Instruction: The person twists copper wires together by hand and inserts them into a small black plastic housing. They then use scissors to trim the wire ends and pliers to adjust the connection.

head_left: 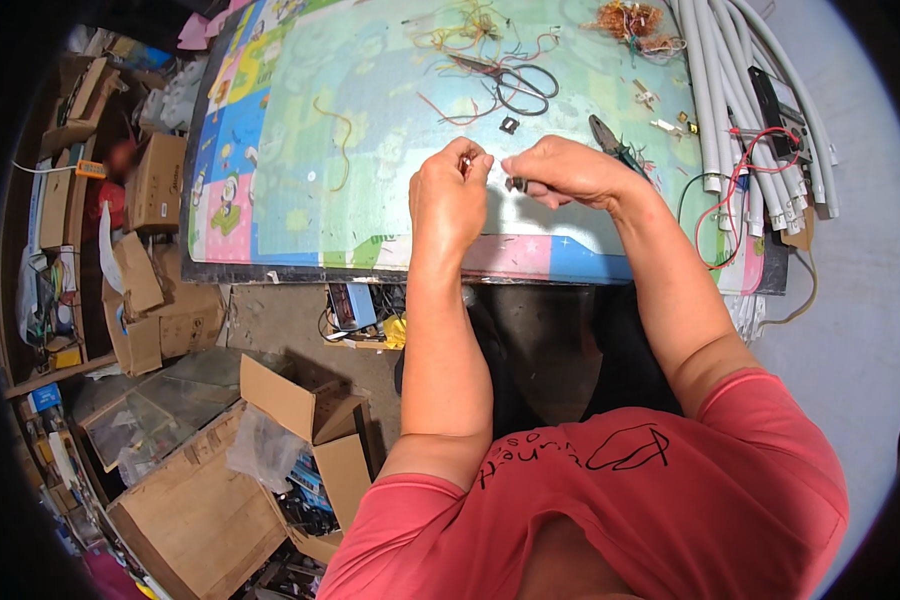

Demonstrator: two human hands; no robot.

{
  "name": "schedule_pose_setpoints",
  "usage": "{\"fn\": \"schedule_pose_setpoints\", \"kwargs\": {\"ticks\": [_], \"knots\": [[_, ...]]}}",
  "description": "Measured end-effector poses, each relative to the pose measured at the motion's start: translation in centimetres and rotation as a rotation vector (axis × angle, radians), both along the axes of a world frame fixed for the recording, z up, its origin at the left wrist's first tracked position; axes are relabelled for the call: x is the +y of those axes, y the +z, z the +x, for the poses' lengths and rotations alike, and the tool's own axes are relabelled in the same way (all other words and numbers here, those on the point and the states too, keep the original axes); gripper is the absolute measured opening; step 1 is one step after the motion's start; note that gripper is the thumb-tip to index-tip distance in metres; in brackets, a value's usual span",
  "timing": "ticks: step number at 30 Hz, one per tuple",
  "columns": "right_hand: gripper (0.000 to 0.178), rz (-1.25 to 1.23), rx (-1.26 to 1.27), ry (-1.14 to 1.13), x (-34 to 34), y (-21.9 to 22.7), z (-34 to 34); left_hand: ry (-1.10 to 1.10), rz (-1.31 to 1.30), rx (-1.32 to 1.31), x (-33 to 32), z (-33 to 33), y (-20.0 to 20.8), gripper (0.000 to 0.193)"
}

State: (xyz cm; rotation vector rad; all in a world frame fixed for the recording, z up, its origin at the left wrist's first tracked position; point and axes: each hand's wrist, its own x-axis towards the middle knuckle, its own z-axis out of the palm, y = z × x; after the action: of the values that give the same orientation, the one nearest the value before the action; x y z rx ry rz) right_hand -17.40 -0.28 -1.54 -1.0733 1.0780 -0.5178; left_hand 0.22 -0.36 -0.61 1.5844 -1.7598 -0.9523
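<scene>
Above the near part of the table, my left hand [448,198] is closed in a pinch, thumb against fingers. Whatever lies between those fingertips is too small to make out. Close beside it, my right hand [575,170] has its fingers curled around a small dark part [517,184], which pokes out toward the left hand. A small black square piece [509,125] lies on the mat just beyond both hands. Black-handled scissors [523,92] rest farther off, partly among thin coloured wires [470,40]. To the right of my right hand lie pliers [610,138], partly hidden behind the wrist.
A patterned mat [300,220] covers the table. White tubes [715,90] run along its right side, next to a black meter [775,105] with red leads. A copper wire bundle [630,22] sits at the back. Open cardboard boxes [342,470] stand on the floor at left.
</scene>
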Motion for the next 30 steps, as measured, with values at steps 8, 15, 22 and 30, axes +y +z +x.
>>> {"fn": "schedule_pose_setpoints", "kwargs": {"ticks": [8,15,22,30], "knots": [[0.036,-0.195,0.295,-0.438,-0.8,-1.5,-0.1,-0.055,0.104,0.095,0.1,0.5,0.1,0.011],[0.043,-0.058,-0.042,-0.031,0.4,1.1,-0.4,0.123,-0.005,0.082,-0.3,0.3,-0.4,0.013],[0.047,-0.453,0.683,0.098,-0.2,-2.2,-0.2,0.113,0.213,0.828,-0.6,1.6,0.7,0.012],[0.045,-0.137,0.273,-0.265,-0.7,-1.7,-0.7,0.199,0.154,0.557,-0.7,1.7,-0.1,0.012]]}}
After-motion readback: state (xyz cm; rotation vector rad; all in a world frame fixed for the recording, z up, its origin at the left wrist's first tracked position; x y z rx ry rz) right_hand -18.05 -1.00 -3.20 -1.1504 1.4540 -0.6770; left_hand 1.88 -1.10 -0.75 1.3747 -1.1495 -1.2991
